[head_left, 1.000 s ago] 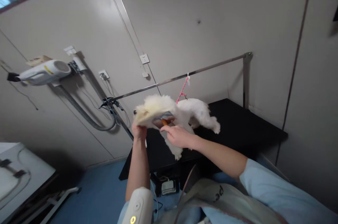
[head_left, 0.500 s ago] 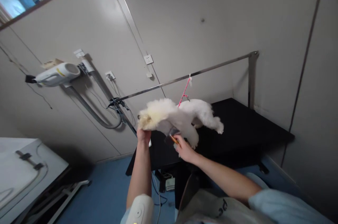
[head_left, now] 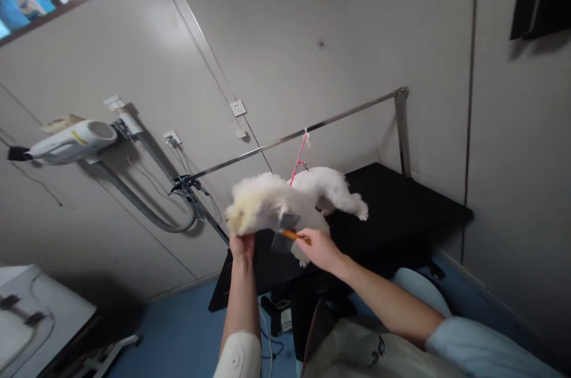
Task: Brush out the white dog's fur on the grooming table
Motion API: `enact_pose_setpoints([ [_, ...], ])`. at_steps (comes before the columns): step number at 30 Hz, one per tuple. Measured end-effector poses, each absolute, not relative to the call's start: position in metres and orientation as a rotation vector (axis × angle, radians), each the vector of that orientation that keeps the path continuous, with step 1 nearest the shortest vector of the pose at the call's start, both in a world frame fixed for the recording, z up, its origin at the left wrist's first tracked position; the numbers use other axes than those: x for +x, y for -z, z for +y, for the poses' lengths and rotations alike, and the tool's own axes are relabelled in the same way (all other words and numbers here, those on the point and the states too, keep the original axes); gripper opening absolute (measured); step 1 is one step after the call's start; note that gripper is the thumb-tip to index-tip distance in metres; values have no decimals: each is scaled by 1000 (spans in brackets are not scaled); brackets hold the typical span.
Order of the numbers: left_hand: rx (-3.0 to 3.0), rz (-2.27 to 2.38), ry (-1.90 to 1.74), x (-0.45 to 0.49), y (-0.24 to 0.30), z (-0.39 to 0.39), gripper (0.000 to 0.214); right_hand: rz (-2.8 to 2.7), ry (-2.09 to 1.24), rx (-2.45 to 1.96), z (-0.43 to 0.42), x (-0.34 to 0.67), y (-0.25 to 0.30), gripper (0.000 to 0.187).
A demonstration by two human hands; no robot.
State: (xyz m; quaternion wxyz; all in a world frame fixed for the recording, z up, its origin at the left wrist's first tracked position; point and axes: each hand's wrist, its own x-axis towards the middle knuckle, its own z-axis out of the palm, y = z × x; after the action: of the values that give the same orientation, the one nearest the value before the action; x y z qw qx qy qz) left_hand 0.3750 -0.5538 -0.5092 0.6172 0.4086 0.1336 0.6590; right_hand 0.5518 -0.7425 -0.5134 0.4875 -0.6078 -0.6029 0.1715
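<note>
A fluffy white dog [head_left: 263, 197] stands on a black grooming table [head_left: 401, 194], its head to the left. A pink leash [head_left: 298, 158] runs from its neck area up to a metal bar. Under the dog's muzzle, my left hand [head_left: 242, 245] is closed on the chin; the fur partly hides the fingers. My right hand [head_left: 322, 249] grips the orange-brown handle of a slicker brush [head_left: 286, 232]. The brush head is a dark flat pad, at the dog's chest and front of the shoulder. Whether its pins touch the fur I cannot tell.
The metal grooming bar [head_left: 285, 139] spans above the dog on two posts. A white wall dryer [head_left: 74, 141] with a grey hose [head_left: 138, 202] hangs at left. A white tub [head_left: 40, 306] stands lower left. Cables [head_left: 267, 336] lie on the blue floor [head_left: 173, 324].
The view has shifted to the right. The brush has turned and moved slightly up and outward along the dog's chest. My left hand stays under the muzzle.
</note>
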Motion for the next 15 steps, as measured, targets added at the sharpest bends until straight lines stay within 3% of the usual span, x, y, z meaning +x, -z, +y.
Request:
enact_pose_setpoints([
  [3,892,303,-1523,375,521,-556,32,-1598,-211,-1370,-737,556,488,27],
  [9,918,264,-1581,376,537,-566,28,-1457,-77,-1765,-737,607,469,29],
  [15,718,317,-1677,375,550,-580,27,-1835,23,-1490,-735,591,436,26],
])
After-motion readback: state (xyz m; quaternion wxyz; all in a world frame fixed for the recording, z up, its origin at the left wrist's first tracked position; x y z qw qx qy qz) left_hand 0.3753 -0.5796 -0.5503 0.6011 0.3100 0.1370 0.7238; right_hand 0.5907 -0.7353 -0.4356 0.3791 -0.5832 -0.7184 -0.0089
